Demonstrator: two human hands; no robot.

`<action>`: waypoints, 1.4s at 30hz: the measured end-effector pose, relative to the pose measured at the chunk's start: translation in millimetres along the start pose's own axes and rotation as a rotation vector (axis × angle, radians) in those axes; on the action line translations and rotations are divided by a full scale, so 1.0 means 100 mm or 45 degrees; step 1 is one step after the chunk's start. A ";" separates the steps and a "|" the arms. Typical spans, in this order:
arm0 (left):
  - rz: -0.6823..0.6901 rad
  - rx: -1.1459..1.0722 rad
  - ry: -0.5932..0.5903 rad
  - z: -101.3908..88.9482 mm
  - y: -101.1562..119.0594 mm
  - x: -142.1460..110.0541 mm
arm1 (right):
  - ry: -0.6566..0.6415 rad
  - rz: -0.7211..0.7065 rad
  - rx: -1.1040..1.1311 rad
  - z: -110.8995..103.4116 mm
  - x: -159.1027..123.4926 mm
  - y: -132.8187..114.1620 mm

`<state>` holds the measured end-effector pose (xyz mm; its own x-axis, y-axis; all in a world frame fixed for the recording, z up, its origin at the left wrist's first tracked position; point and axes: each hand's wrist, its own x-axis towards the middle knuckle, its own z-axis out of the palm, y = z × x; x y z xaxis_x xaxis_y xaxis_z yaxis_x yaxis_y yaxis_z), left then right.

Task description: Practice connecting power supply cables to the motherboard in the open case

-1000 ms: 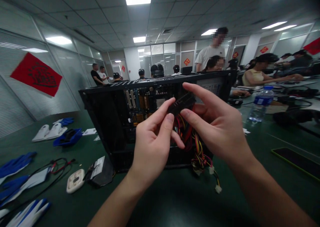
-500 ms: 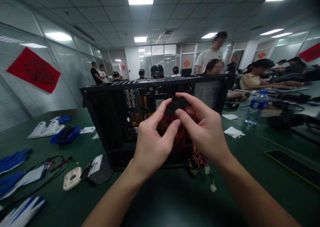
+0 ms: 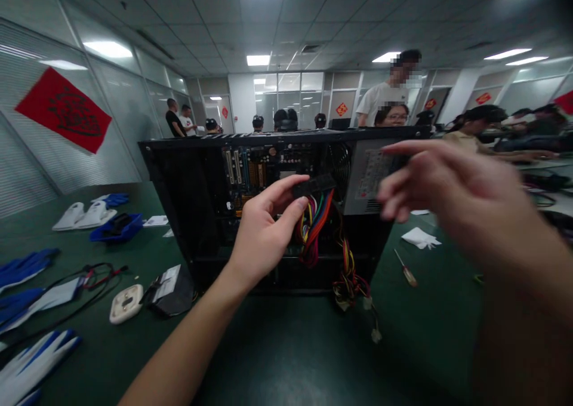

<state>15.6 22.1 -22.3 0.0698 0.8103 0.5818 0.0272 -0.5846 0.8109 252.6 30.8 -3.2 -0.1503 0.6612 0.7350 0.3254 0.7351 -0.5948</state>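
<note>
The dark green tabletop [image 3: 290, 358] carried a black metal computer case [image 3: 268, 137], upright with its open side facing the person. Inside, at the upper right, sat a silver boxy power supply [image 3: 367, 179] with a printed label, partly covered from view by the blurred right hand [image 3: 454, 185]. That hand had its index finger extended, the others half curled, and nothing visible in it.

The left hand [image 3: 264, 227] gripped, between thumb and index finger, the left end of a black rectangular plastic connector [image 3: 321, 184]. The connector lay up and to the right of that hand, far nearer to it than to the right, its long axis running sideways with the right end slightly raised. A bundle of multicoloured wires [image 3: 316, 221] dropped from its underside, hiding parts behind it. How deep it stood relative to the opening was unclear.

A second, yellow-and-black wire tangle [image 3: 351, 280] spilled over the case's lower edge; further right lay a thin screwdriver [image 3: 406, 271].
</note>
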 end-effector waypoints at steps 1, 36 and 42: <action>0.008 0.017 0.006 0.00 0.00 0.00 | -0.090 0.075 0.059 0.19 -0.01 -0.08; -0.577 1.629 -0.341 -0.26 -1.21 0.46 | -0.387 0.634 -0.253 1.47 0.08 1.04; -0.519 1.796 -0.297 -0.21 -1.18 0.46 | -0.396 0.614 -0.273 1.49 0.08 1.04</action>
<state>-5.5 129.5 -89.5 -0.0298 0.9790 0.2016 0.9945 0.0088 0.1044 146.3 134.5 -107.6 -0.1943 0.9484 0.2505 0.6004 0.3170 -0.7342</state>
